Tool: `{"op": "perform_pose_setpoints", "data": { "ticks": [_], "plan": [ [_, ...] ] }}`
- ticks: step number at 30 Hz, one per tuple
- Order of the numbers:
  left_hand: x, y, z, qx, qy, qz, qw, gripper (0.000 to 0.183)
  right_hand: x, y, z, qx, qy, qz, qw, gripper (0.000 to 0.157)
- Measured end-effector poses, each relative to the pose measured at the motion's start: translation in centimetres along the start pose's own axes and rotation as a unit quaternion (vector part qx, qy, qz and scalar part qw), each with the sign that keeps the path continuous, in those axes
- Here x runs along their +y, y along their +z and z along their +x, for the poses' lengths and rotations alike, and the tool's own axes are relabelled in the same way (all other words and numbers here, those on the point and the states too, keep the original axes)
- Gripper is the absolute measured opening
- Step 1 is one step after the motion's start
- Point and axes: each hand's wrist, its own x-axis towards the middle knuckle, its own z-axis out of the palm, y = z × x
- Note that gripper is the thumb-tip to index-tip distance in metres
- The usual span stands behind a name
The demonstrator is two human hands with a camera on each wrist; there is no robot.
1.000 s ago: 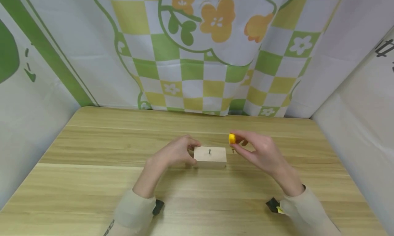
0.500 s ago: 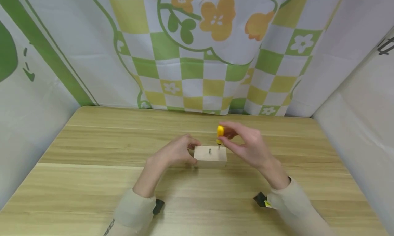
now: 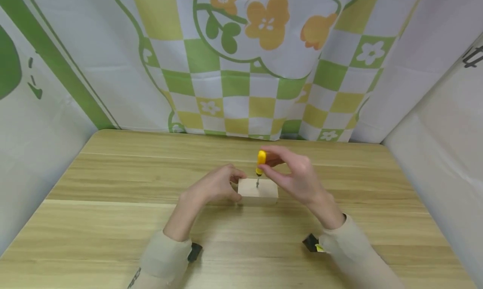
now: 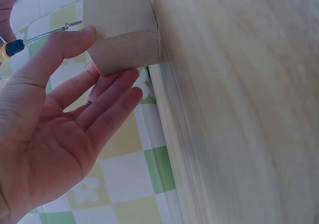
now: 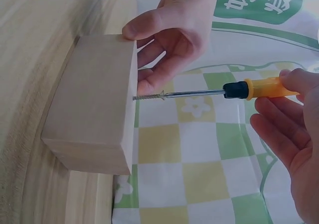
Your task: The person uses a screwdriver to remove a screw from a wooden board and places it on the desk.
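Observation:
A pale wooden block (image 3: 267, 190) lies on the table, with a screw (image 5: 148, 97) standing partly sunk in its top face. My left hand (image 3: 211, 187) grips the block's left end between thumb and fingers; the left wrist view shows the thumb (image 4: 75, 41) on the top edge. My right hand (image 3: 292, 171) pinches the yellow handle of a screwdriver (image 3: 261, 159), held upright above the block. In the right wrist view the screwdriver's shaft (image 5: 194, 93) lines up with the screw, its tip right at the screw head.
The wood-grain table (image 3: 151, 176) reaches back to a hanging checked cloth (image 3: 235, 88) with green, yellow and white squares. White cloth walls (image 3: 453, 146) flank it on both sides.
My right hand has moved left with the screwdriver, from beside the block to over the screw, its tip now at the screw head. The left hand and block have stayed in place.

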Motion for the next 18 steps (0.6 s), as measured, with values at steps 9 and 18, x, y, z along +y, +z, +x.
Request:
{"op": "perform_pose_setpoints", "data": {
  "ticks": [9, 18],
  "plan": [
    [0.02, -0.11, -0.06, -0.002, 0.005, -0.005, 1.0000, 0.055, 0.01, 0.32, -0.04, -0.010, 0.025, 0.012, 1.000, 0.042],
    [-0.09, -0.14, 0.06, -0.005, 0.006, -0.007, 0.9999, 0.056, -0.41, 0.25, 0.60, -0.011, 0.039, -0.008, 0.999, 0.042]
  ]
}}
